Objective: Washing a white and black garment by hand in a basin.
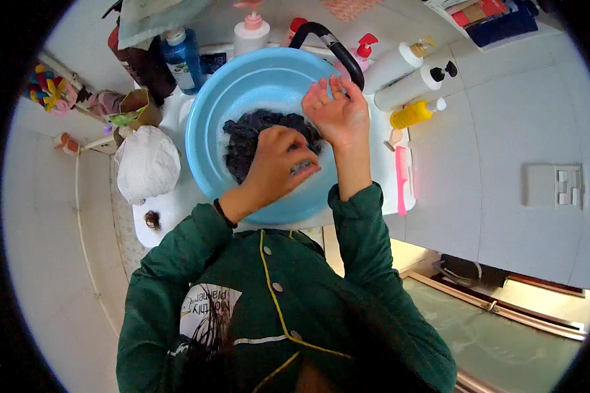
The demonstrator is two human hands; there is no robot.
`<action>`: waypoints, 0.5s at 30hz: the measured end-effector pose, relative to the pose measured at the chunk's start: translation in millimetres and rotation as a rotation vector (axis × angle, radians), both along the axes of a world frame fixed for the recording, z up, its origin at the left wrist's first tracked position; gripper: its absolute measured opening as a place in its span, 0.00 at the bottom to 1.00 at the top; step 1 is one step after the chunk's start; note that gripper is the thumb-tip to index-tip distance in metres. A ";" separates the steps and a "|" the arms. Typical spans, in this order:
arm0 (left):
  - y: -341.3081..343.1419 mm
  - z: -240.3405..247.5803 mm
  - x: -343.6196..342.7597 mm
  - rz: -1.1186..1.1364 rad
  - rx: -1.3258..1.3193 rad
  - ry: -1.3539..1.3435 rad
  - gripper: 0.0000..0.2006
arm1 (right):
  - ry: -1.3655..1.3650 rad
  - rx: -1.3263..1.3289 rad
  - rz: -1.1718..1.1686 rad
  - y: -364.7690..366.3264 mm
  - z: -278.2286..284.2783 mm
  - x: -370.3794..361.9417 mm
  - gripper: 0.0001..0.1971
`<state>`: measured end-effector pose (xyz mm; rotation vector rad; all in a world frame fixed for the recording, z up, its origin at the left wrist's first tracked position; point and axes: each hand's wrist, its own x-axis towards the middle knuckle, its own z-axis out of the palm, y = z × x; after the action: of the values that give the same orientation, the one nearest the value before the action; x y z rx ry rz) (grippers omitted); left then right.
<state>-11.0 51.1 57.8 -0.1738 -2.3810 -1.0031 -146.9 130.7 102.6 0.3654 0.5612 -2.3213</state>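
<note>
A light blue plastic basin [200, 134] on the white washstand holds sudsy water and a dark bundle of wet cloth [246, 141]. My left hand [275, 160] hovers over the cloth, its fingers loosely curled with gaps between them and greyish wet suds on the fingertips. Nothing solid shows in its grasp, though the palm is hidden. My right hand [337, 112] is raised above the basin's right side, palm up and empty, its fingers bent and apart. The two hands do not touch. The cloth's far right part lies behind them.
A black curved faucet [331, 42] arches over the basin's far rim. Pump bottles [251, 36] and a blue bottle [182, 62] line the back. A yellow bottle [411, 115] and pink comb [401, 180] lie right; a white cloth bundle [148, 164] sits left.
</note>
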 end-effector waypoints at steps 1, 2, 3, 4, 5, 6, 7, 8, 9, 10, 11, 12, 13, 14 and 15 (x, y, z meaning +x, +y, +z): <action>4.8 9.3 6.1 -0.043 -0.033 0.069 0.09 | 0.001 0.007 0.007 -0.5 4.5 0.2 0.10; 8.9 15.6 10.2 -0.085 -0.066 0.138 0.07 | -0.018 -0.055 0.005 -1.3 8.2 -0.1 0.08; 12.6 18.8 12.1 -0.079 -0.060 0.138 0.07 | -0.038 -0.117 0.004 -1.6 11.5 -0.3 0.07; 13.8 21.5 14.4 -0.122 -0.075 0.161 0.08 | -0.037 -0.111 0.011 -3.4 14.4 -0.1 0.07; 14.8 22.4 16.4 -0.167 -0.090 0.184 0.10 | -0.044 -0.131 0.012 -4.4 17.3 0.0 0.07; 16.2 21.0 18.1 -0.162 -0.086 0.185 0.10 | -0.050 -0.152 0.011 -4.8 19.9 0.0 0.06; 17.0 19.3 19.6 -0.204 -0.132 0.169 0.11 | -0.050 -0.150 0.017 -5.8 22.8 0.6 0.06; 18.0 18.1 20.6 -0.248 -0.179 0.154 0.12 | -0.057 -0.198 0.021 -6.3 25.6 0.9 0.06; 20.0 17.1 21.0 -0.245 -0.178 0.155 0.12 | -0.064 -0.247 0.024 -7.1 28.1 1.1 0.06; 22.4 17.2 20.7 -0.283 -0.112 0.183 0.12 | -0.064 -0.245 0.026 -8.9 31.4 1.9 0.06; 23.8 16.7 20.1 -0.322 -0.045 0.211 0.12 | -0.053 -0.252 0.036 -10.9 35.6 2.8 0.05; 24.2 14.4 19.0 -0.321 -0.044 0.212 0.12 | -0.042 -0.259 0.044 -12.2 37.7 3.2 0.04; 25.5 11.0 17.5 -0.391 0.005 0.220 0.11 | -0.041 -0.260 0.044 -12.0 37.6 1.0 0.04; 26.9 6.9 16.2 -0.460 0.053 0.229 0.10 | 0.009 -0.289 0.060 -12.5 37.9 -2.2 0.04; 30.8 0.4 18.3 -0.460 0.053 0.229 0.10 | 0.060 -0.318 0.075 -13.1 37.6 -4.7 0.04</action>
<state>7.3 81.9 58.2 -0.8009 -2.1448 -1.1747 -151.7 117.6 140.2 0.1227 0.2226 -2.3056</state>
